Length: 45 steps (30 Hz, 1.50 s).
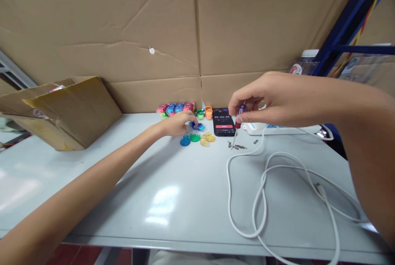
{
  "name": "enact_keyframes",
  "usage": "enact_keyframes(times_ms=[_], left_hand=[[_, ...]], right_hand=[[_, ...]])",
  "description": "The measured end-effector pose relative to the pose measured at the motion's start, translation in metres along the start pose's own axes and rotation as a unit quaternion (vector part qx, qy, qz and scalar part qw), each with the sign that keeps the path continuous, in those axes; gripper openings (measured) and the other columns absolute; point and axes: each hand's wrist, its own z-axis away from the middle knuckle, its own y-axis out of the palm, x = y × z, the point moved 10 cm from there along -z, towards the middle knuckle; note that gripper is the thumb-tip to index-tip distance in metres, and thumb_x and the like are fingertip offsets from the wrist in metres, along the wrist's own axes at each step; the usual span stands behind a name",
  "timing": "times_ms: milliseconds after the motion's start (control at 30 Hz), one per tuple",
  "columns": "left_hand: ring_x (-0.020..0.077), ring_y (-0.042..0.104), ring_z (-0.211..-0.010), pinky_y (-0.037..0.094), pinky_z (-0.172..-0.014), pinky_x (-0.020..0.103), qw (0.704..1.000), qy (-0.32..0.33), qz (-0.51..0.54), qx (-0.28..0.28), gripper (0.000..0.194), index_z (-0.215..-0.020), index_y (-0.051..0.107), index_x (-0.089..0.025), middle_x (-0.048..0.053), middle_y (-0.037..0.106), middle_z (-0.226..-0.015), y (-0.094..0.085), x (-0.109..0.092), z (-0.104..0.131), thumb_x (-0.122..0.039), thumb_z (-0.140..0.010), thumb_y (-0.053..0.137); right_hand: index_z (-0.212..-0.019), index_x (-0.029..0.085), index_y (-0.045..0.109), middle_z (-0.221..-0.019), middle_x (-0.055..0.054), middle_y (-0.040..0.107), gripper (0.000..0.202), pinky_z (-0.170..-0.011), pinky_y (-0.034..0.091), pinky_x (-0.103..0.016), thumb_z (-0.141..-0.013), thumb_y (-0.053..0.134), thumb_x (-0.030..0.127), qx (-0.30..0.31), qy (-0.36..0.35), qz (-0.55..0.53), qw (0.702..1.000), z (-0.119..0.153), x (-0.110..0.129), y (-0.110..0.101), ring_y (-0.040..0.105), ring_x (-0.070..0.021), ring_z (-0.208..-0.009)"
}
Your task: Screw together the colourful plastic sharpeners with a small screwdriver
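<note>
My right hand (254, 98) is closed around the red and purple handle of a screwdriver (241, 110). Its thin metal shaft points down, the tip among several small dark metal pieces (238, 147) on the table. My left hand (179, 123) has its fingers closed at a small blue plastic piece (197, 126). In front of that hand lie a blue disc (185, 140), a green disc (195, 137) and several yellow translucent discs (207, 138). Behind it are stacked pink, blue and green plastic items (175, 108), with a green piece (200, 114) and an orange piece (208, 112) alongside.
A phone (224, 122) showing a running timer lies between my hands. A white power strip (277, 129) sits under my right forearm. A looped white cable (263, 174) covers the right of the table. An open cardboard box (74, 112) stands left; cardboard (138, 18) walls the back.
</note>
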Motion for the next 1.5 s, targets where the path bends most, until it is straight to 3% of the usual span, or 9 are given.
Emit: enact_keyframes(times_ms=[133,300,467,600,733,1033,1500], left_hand=[[0.0231,0.065,-0.103,0.049,-0.088,0.03,0.999,-0.026,-0.025,0.009,0.039,-0.108,0.069,-0.019,0.009,0.069,-0.11,0.0,0.01,0.007,-0.004,-0.075,0.053],[0.019,0.064,-0.087,0.046,-0.074,0.025,0.999,-0.024,-0.03,0.034,0.017,-0.102,0.066,-0.021,0.004,0.069,-0.099,0.0,0.007,0.011,-0.023,-0.087,0.059],[0.0203,0.064,-0.097,0.047,-0.081,0.026,0.998,-0.044,-0.047,0.011,0.015,-0.104,0.061,-0.019,0.008,0.067,-0.107,-0.005,0.001,0.009,-0.026,-0.094,0.054],[0.0258,0.064,-0.109,0.048,-0.086,0.031,0.989,-0.113,-0.078,-0.048,0.021,-0.114,0.058,-0.017,0.014,0.064,-0.123,-0.014,0.007,-0.003,-0.03,-0.099,0.049],[0.0308,0.068,-0.106,0.05,-0.082,0.035,0.977,-0.176,-0.105,-0.06,0.023,-0.113,0.062,-0.018,0.015,0.067,-0.121,-0.01,0.013,-0.02,-0.034,-0.098,0.052],[0.0317,0.07,-0.109,0.053,-0.08,0.034,0.97,-0.197,-0.134,-0.052,0.026,-0.113,0.067,-0.019,0.015,0.071,-0.117,-0.006,0.011,-0.042,-0.035,-0.098,0.053],[0.0335,0.073,-0.1,0.054,-0.078,0.037,0.96,-0.196,-0.198,-0.022,0.037,-0.121,0.067,-0.018,0.018,0.072,-0.111,-0.002,0.012,-0.039,-0.012,-0.087,0.051]], right_hand=[[-0.093,0.026,0.074,-0.082,0.0,0.074,0.015,-0.052,0.038,-0.029,-0.085,0.062,0.028,0.002,-0.002,0.006,1.0,0.0,0.001,0.0,0.061,-0.0154,-0.061],[-0.094,0.027,0.074,-0.084,0.0,0.074,0.015,-0.054,0.039,-0.029,-0.085,0.061,0.028,0.001,-0.009,0.006,1.0,0.0,0.003,0.0,0.062,-0.0164,-0.063],[-0.093,0.025,0.074,-0.082,-0.001,0.074,0.015,-0.053,0.038,-0.029,-0.084,0.062,0.026,0.002,-0.001,0.006,1.0,0.0,0.003,0.0,0.062,-0.016,-0.062],[-0.094,0.025,0.074,-0.083,-0.001,0.074,0.016,-0.053,0.038,-0.029,-0.085,0.061,0.026,0.004,-0.009,0.008,1.0,-0.001,0.005,0.002,0.061,-0.0154,-0.061],[-0.093,0.026,0.074,-0.082,0.0,0.074,0.015,-0.053,0.038,-0.03,-0.085,0.062,0.026,0.009,0.0,0.003,1.0,-0.001,0.003,0.003,0.061,-0.0156,-0.061],[-0.094,0.025,0.073,-0.081,0.001,0.074,0.015,-0.054,0.036,-0.03,-0.085,0.062,0.028,0.004,-0.001,0.016,1.0,-0.001,0.002,0.001,0.062,-0.0146,-0.06],[-0.092,0.027,0.075,-0.081,0.001,0.076,0.015,-0.056,0.037,-0.031,-0.084,0.063,0.026,-0.009,-0.018,0.008,1.0,-0.001,0.003,-0.001,0.062,-0.0153,-0.061]])
